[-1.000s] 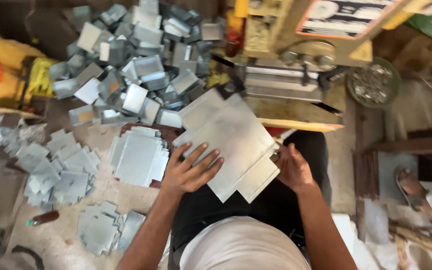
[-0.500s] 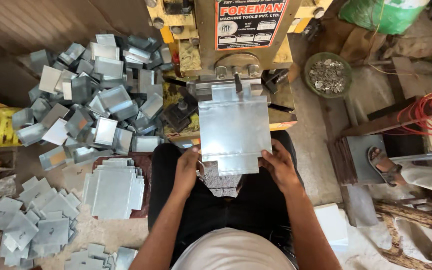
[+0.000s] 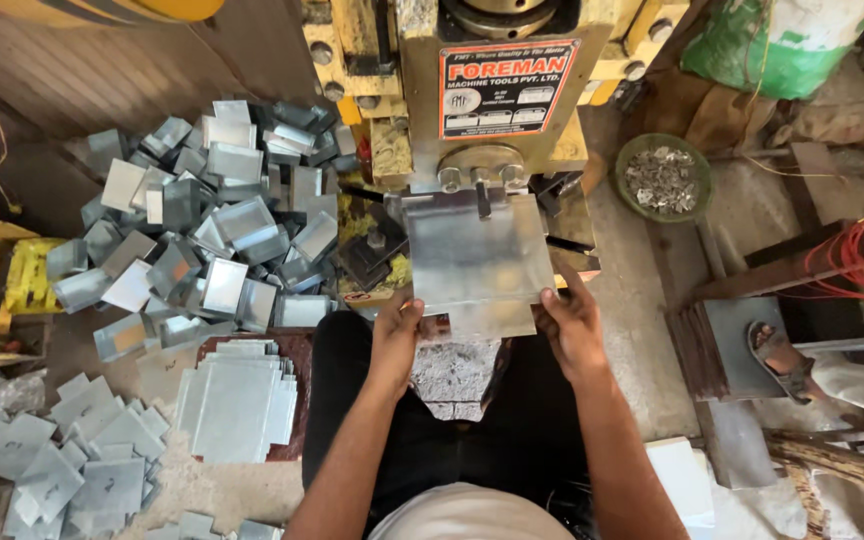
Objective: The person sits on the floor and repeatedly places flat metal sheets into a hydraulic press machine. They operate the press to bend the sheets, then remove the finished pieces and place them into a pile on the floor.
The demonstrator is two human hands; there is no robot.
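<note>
Seen from above, a seated person holds a flat, shiny sheet-metal blank point(image 3: 477, 262) with both hands, its far edge pushed in under the head of a yellow press machine point(image 3: 492, 90) directly ahead. The left hand point(image 3: 397, 335) pinches the blank's near left corner, its grip narrow with fingers curled under the sheet and thumb on top. The right hand point(image 3: 570, 322) has the same tight grip on the near right edge, thumb lying on the metal. The blank lies level on the press bed, with a narrower tab pointing back toward the person's lap, and three round pins point(image 3: 480, 178) of the machine stand at its far edge. On the floor to the left of the press lies a large loose heap of bent metal pieces point(image 3: 212, 230), folded into shallow tray shapes. Nearer the person, on the left, a neat stack of flat blanks point(image 3: 237, 400) sits on a dark board, and more notched flat pieces point(image 3: 62, 465) are scattered toward the lower left corner of the floor. To the right of the press stands a round green bowl point(image 3: 664, 178) filled with small metal scraps. At the far right, another person's sandalled foot point(image 3: 780, 358) rests on a block.
</note>
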